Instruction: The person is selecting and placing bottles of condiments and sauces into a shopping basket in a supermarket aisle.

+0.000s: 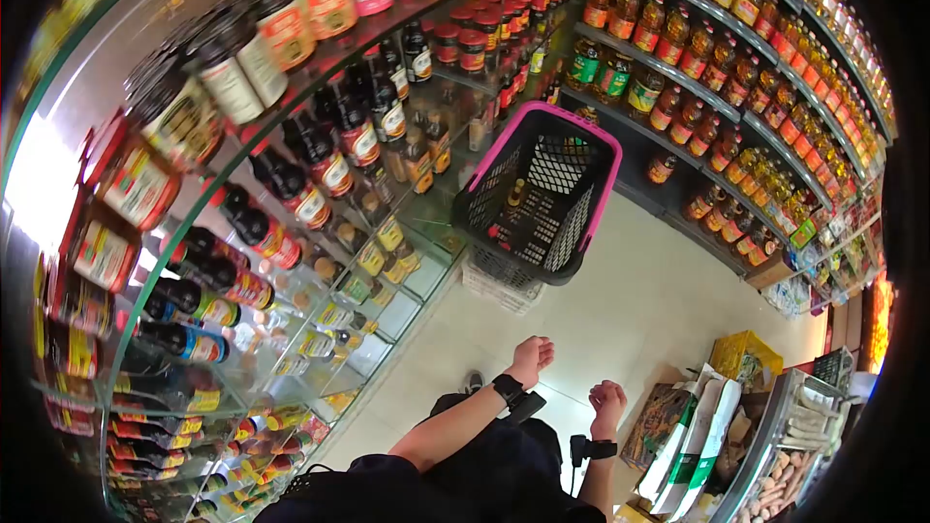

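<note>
My left hand (530, 361) is held out above the floor, fingers bent, with a black device strapped at its wrist; whether anything is inside the fingers does not show. To its right, my right hand (607, 401) has its fingers curled in, also with a black wrist strap, and nothing shows in it. Neither hand touches anything around it. Beyond them, a black basket with a pink rim (609, 196) stands on a white stacked base (501, 288). Inside the basket lie a small dark bottle (515, 193) and a small red item (494, 230).
Glass shelves (386, 337) with sauce bottles and jars line the left side. Shelves of oil bottles (696, 51) curve along the back right. At the lower right are open cartons (694, 446), a yellow crate (746, 353) and a produce case (785, 460).
</note>
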A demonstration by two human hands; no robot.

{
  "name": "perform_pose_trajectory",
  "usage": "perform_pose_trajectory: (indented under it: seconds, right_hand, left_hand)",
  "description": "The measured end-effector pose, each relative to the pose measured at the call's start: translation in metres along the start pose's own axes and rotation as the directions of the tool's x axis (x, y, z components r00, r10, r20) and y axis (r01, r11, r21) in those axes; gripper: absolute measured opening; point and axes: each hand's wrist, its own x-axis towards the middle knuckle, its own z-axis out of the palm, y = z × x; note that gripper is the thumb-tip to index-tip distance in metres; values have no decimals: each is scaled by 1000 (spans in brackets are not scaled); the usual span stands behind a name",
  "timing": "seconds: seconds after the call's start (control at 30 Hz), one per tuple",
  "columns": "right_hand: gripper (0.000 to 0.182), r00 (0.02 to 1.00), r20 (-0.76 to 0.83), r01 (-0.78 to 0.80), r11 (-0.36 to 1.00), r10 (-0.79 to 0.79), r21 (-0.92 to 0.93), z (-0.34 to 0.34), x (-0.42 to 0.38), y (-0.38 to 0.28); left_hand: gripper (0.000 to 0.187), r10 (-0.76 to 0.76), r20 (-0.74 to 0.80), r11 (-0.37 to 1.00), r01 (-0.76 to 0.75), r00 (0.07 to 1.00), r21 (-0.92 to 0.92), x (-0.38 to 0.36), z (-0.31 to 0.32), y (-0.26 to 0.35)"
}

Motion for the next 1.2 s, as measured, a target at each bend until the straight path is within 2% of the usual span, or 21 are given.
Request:
perform_pose_trajectory:
  seconds: [0.1,0.17,0.5,0.63,0.7,0.77,0.87,0.97,1.03,1.1,1.17,1.2]
  right_hand:
    - [11,999,-15,-36,999,36,14,18,35,-16]
    - [11,997,28,-69,998,68,11,28,64,-24]
    - [9,956,275,-89,994,101,-55,95,264,-113]
    - [10,913,402,-37,995,73,-98,126,344,-162]
    - [11,886,464,31,997,4,-67,144,382,-174]
    - [11,868,496,20,996,28,-92,162,402,-194]
    - [11,897,430,-29,982,107,-184,178,429,-198]
    - [11,874,485,38,986,44,-160,194,440,-205]
    - [11,876,482,95,979,3,-179,204,445,-216]
    - [10,888,459,86,982,2,-171,204,451,-221]
    - [9,905,426,152,947,-18,-284,211,456,-238]
    - [9,888,455,211,937,-66,-277,215,460,-243]
  left_hand:
    - [13,-27,-73,1000,25,997,-17,30,17,23]
    - [12,-17,-117,999,14,993,-31,53,26,37]
    - [13,228,-252,914,-297,940,-278,156,112,98]
    - [12,223,-302,887,-321,927,-330,170,152,110]
    - [15,178,-341,894,-296,923,-335,181,160,119]
    - [14,190,-358,864,-329,914,-382,192,160,120]
    - [12,181,-384,849,-341,905,-403,202,170,129]
    - [11,148,-427,850,-336,892,-406,214,181,148]
    - [11,135,-375,821,-316,917,-476,231,185,162]
    - [12,127,-343,809,-297,931,-506,246,186,171]
    - [12,138,-319,833,-284,938,-474,258,197,181]
    - [13,140,-323,835,-287,936,-469,262,199,183]
